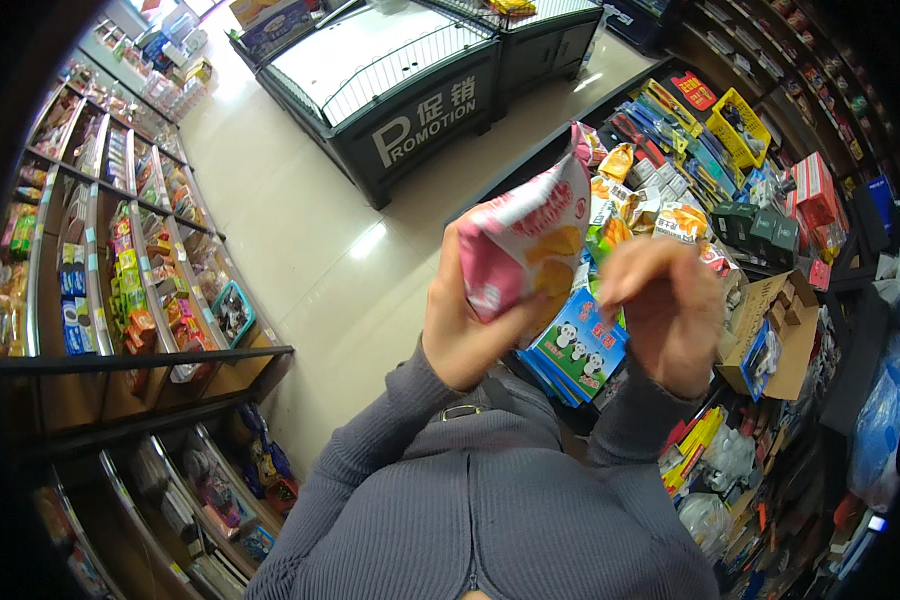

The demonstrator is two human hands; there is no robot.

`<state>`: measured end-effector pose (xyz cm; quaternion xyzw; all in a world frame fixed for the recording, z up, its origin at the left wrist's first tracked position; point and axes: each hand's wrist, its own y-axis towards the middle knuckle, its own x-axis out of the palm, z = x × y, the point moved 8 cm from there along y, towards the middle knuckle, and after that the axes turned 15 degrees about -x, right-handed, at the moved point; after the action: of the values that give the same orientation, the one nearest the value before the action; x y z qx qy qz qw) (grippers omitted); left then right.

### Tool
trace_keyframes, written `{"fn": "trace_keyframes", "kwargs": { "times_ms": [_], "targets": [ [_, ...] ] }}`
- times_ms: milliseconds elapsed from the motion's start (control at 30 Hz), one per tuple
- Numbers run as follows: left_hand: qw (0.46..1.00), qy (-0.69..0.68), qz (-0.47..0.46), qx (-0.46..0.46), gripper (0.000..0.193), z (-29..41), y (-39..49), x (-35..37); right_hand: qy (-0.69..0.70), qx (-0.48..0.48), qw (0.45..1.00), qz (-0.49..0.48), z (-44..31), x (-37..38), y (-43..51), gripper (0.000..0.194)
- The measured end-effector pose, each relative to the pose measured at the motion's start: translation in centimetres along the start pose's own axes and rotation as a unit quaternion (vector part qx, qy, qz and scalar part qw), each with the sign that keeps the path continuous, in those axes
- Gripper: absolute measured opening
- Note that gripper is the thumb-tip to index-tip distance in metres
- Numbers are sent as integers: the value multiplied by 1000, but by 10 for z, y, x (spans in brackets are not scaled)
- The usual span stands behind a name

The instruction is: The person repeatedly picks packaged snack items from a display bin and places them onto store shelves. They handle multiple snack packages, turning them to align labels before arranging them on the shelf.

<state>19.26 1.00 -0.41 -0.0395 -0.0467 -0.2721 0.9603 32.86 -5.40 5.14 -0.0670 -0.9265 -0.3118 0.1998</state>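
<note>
A pink and white snack bag (544, 225) with pictures of yellow chips stands upright in my left hand (461, 330), which grips its lower end. To the right, my right hand (664, 307) is apart from the bag, blurred, with fingers curled and nothing visible in them. Beneath and between the hands lies a stack of blue and green packets (581, 349) printed with pandas. More chip bags (679, 221) lie on the goods table just beyond my right hand.
Shelves of packaged snacks (142, 270) line the left side. Ahead stands a black promotion bin (420, 112) with a wire rim. On the right table are a yellow basket (739, 127), dark green boxes (757, 229) and an open cardboard box (776, 337). Tiled floor (330, 277) runs between.
</note>
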Motion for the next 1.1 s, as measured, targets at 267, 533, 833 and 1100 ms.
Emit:
{"fn": "trace_keyframes", "kwargs": {
  "times_ms": [267, 533, 833, 1100],
  "targets": [
    [873, -330, -225, -280, 57, -22, -2, 17, -344, 14, 932, 118, -2, -48, -8, 46],
    [845, -295, -282, -344, 53, -26, -9, 28, -240, 49, 958, 148, 22, -58, 11, 21],
    [823, -352, -264, -359, 51, -25, -5, 26, -145, 78, 970, 180, 45, -75, 16, 15],
    [806, -395, -285, -338, 50, -15, -9, 33, -92, 131, 971, 180, 59, -87, 2, 17]
  ]
}}
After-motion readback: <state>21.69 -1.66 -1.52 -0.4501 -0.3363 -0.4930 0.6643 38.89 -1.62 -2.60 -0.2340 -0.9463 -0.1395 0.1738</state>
